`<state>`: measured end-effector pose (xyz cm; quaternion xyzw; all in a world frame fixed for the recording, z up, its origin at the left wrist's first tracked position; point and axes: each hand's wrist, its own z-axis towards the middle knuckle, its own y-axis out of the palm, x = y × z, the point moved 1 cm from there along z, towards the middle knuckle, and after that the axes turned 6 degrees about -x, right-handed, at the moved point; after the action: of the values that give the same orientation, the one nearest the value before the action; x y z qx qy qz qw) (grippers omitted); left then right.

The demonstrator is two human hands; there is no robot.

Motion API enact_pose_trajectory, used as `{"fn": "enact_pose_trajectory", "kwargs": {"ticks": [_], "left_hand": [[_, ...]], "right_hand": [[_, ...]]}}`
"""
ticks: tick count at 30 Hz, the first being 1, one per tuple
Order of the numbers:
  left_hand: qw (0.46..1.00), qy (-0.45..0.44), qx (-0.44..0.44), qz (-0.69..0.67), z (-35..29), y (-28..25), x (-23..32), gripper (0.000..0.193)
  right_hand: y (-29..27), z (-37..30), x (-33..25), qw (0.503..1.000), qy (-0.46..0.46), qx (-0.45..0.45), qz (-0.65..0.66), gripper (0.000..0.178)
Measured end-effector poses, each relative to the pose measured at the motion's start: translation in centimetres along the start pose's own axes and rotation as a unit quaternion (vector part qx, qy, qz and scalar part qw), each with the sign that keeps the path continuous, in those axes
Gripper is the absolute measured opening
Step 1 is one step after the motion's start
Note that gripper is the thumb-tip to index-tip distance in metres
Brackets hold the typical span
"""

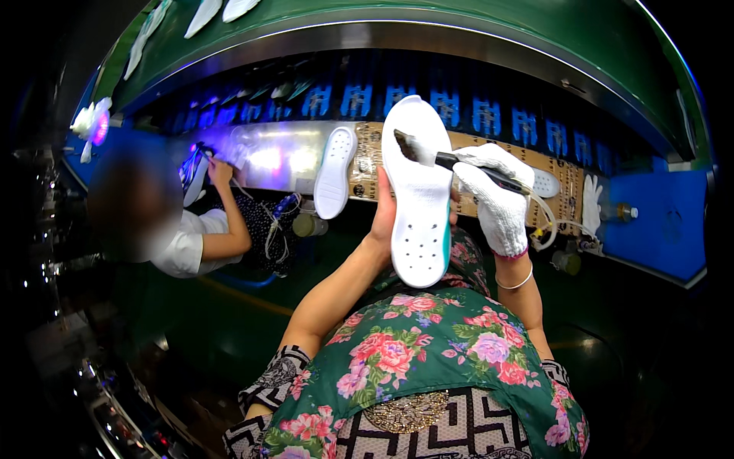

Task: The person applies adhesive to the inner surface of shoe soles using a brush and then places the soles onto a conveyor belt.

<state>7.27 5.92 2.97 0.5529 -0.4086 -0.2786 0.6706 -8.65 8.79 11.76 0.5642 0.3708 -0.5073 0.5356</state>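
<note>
My bare left hand [384, 212] grips a white shoe sole [420, 203] by its left side and holds it up in front of me, inner face toward me. A row of small holes and a teal patch show at its lower end. In a white knitted glove, my right hand [497, 195] is closed round the black handle of a brush [414, 148]. Its dark and white bristles lie against the upper part of the sole. A pale hose [546, 218] runs beside the right hand, seemingly from the brush. Part of my left hand is hidden behind the sole.
A second white sole [335, 172] lies on the cardboard-covered bench [367, 161]; another [545, 183] is behind my right hand. A white glove [591, 203] and a capped bottle [625, 212] are at the right. A co-worker [195, 237] handles a shoe at the left. Blue racks [486, 116] stand behind.
</note>
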Motion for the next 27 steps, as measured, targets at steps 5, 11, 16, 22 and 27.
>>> {"fn": "enact_pose_trajectory", "kwargs": {"ticks": [5, 11, 16, 22, 27], "left_hand": [[0.995, 0.029, 0.082, 0.04, 0.6, 2.7, 1.1, 0.115], [0.99, 0.111, 0.067, -0.049, 1.3, 4.0, 1.0, 0.115], [0.968, 0.084, 0.144, 0.186, 1.1, 1.6, 0.0, 0.101], [0.975, 0.067, 0.137, 0.163, 1.5, 1.0, 0.3, 0.103], [0.989, 0.041, 0.016, 0.141, 1.4, 0.3, 0.8, 0.107]], "right_hand": [[0.2, 0.4, 0.6, 0.983, -0.07, -0.055, -0.159, 0.03], [0.9, 2.7, -0.2, 0.918, -0.239, -0.075, -0.307, 0.03], [1.1, 3.1, -0.2, 0.826, -0.33, -0.003, -0.456, 0.026], [1.9, 1.5, -1.6, 0.905, -0.221, -0.094, -0.35, 0.023], [0.9, 2.6, -0.3, 0.937, -0.208, 0.003, -0.281, 0.025]]}}
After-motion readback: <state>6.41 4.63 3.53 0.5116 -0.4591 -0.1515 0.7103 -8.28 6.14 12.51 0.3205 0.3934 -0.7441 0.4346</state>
